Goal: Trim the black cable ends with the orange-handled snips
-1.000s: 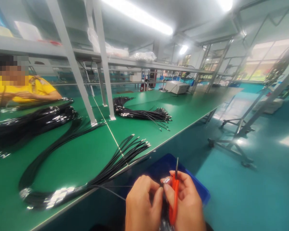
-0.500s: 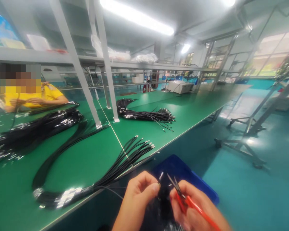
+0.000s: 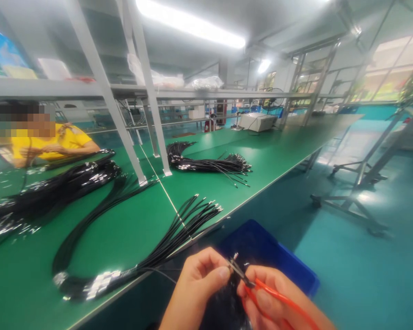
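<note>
My left hand pinches a black cable near its metal-tipped end, which sticks up past the fingertips. In my right hand are scissors with red handles. Their blades reach to the cable end beside my left fingertips. A bundle of black cables curves over the green table, its tipped ends fanned at the table edge. Below my hands is a blue bin with dark items in it.
Another black bundle lies farther back, and a large pile at the left. A person in yellow sits across the table. White shelf posts rise from it. A wheeled metal frame stands at the right.
The scissors have moved left, from a gap beside the cable end to right at it, and their blades have come closer together. The view has shifted slightly.
</note>
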Available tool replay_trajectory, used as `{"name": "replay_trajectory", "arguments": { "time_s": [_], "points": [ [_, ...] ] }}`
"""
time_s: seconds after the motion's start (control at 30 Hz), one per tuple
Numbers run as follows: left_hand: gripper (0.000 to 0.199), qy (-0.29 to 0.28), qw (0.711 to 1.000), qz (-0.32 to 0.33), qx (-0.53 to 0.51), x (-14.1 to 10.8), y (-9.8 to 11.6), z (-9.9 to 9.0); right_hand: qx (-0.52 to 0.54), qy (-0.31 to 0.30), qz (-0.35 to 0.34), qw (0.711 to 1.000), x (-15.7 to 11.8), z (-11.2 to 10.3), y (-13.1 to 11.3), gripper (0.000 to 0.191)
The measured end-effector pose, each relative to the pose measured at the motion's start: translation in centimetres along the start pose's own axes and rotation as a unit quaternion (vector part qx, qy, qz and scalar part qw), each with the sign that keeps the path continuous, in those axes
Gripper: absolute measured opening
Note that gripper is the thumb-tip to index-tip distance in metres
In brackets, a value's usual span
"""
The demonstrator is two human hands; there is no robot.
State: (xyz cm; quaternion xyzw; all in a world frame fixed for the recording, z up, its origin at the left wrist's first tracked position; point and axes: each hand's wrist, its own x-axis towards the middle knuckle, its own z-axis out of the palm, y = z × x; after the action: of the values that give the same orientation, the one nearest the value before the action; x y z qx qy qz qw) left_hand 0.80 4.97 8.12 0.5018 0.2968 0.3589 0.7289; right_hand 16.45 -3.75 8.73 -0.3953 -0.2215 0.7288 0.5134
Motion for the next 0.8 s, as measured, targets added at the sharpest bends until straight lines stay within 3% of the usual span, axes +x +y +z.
{"name": "replay_trajectory", "arguments": {
  "time_s": [0.27,0.47,0.6,0.67,0.73,0.8],
  "points": [
    [0.022,-0.006,1.000,0.017,0.021,-0.1,-0.2,0.1,-0.059,-0.011,-0.016,0.998,1.2,-0.7,0.3,0.045],
    [0.022,0.011,0.998,0.024,0.054,0.2,-0.6,-0.5,-0.195,0.010,-0.024,0.980,1.3,-1.0,0.8,0.048],
    [0.013,0.015,0.982,0.014,0.189,0.0,-1.9,0.3,-0.158,0.033,-0.066,0.985,0.0,-1.6,-0.6,0.051],
    [0.006,-0.027,0.933,-0.003,0.360,-0.3,-3.2,1.1,-0.111,0.093,-0.123,0.982,-0.6,-2.2,-1.3,0.045],
    [0.008,-0.116,0.837,-0.017,0.534,-0.7,-4.4,1.6,-0.079,0.120,-0.192,0.971,-0.8,-2.6,-1.8,0.041],
    [0.008,-0.149,0.777,-0.034,0.611,-0.8,-5.0,1.6,-0.070,0.125,-0.211,0.967,-0.7,-2.6,-1.9,0.036]
  ]
}}
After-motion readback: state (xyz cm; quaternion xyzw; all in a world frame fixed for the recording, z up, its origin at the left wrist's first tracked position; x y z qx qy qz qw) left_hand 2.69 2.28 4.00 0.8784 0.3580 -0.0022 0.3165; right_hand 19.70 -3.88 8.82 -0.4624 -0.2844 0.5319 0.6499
